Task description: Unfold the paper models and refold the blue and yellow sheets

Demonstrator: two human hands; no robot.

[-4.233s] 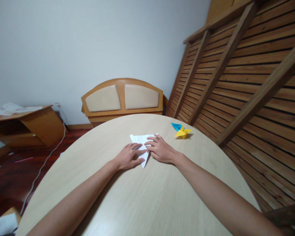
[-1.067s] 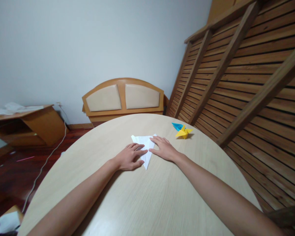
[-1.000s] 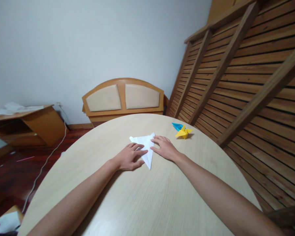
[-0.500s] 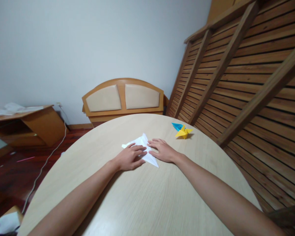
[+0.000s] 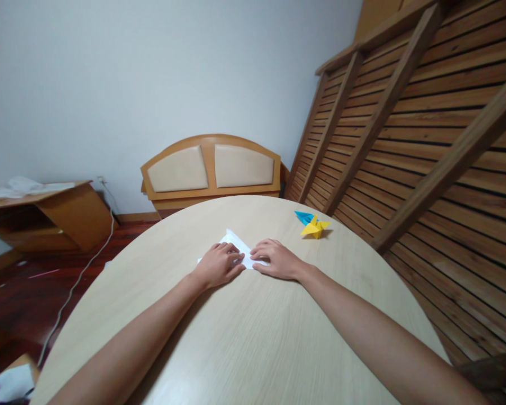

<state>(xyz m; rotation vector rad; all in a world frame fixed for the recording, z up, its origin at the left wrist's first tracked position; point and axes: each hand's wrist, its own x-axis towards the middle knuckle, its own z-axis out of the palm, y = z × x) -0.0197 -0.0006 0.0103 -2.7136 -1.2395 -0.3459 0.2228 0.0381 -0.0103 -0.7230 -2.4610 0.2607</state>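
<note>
A white sheet of folded paper (image 5: 235,241) lies on the round table, one pointed corner aimed at the far side. My left hand (image 5: 219,265) covers its left part, fingers curled and closed on the paper near its middle. From the right, my right hand (image 5: 277,260) has its thumb and fingertips closed on the right part of the same paper. Both hands hide much of the folds. Beyond my right hand stands a yellow origami figure (image 5: 316,228) with pointed wings, and a blue origami piece (image 5: 305,217) sits just behind it.
The pale wooden table (image 5: 244,349) has a curved edge. A slatted wooden frame (image 5: 405,169) leans along the right side. Behind the table is a padded headboard (image 5: 211,169). To the left are a low cabinet (image 5: 76,216) and a white cable (image 5: 78,281) on the floor.
The white paper has turned, its far corner swinging left and its near right corner no longer pointing toward me. My left hand has shifted slightly left and its fingers have curled in.
</note>
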